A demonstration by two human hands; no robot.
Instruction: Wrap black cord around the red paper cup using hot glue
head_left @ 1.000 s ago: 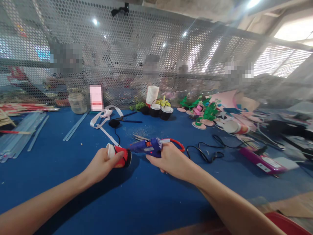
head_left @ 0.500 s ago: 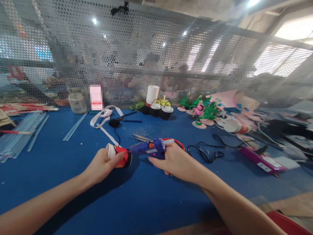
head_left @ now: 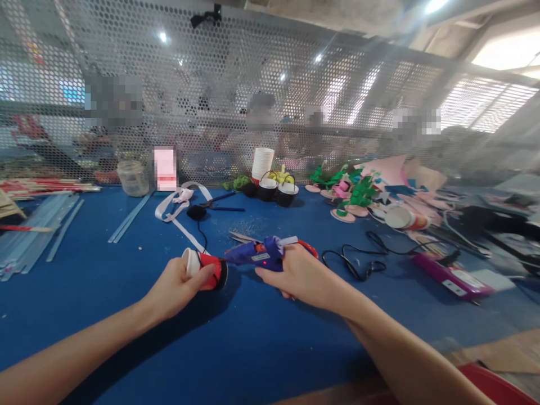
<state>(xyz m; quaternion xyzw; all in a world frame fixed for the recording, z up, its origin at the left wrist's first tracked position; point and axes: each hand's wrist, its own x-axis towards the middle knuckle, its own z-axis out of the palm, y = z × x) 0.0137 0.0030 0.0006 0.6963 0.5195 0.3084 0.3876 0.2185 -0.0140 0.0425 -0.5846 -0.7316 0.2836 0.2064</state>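
Observation:
My left hand (head_left: 179,285) is closed around a small red paper cup (head_left: 214,274), tipped on its side with its white rim to the left. Black cord wraps the cup and runs up to a black ball of yarn (head_left: 196,212). In my right hand (head_left: 300,274) is a blue hot glue gun (head_left: 259,254), a clear stick poking from its back and a small red light on its side. The gun's nozzle meets or nearly meets the cup near its dark base; I cannot tell if they touch. Behind the gun lie scissors (head_left: 242,237), their red handle partly hidden.
Pliers (head_left: 217,202) and white ribbon (head_left: 166,209) lie beyond the cup. Two black-wrapped cups (head_left: 287,194) stand near a white cup stack (head_left: 263,162). Glue sticks (head_left: 40,228) lie left, green felt pieces (head_left: 363,191) right, beside a purple power strip (head_left: 453,277) with cables. Perforated metal screens the back.
Very little differs. The glue gun and my right hand have shifted slightly left and down, and the cup has turned a touch in my left hand.

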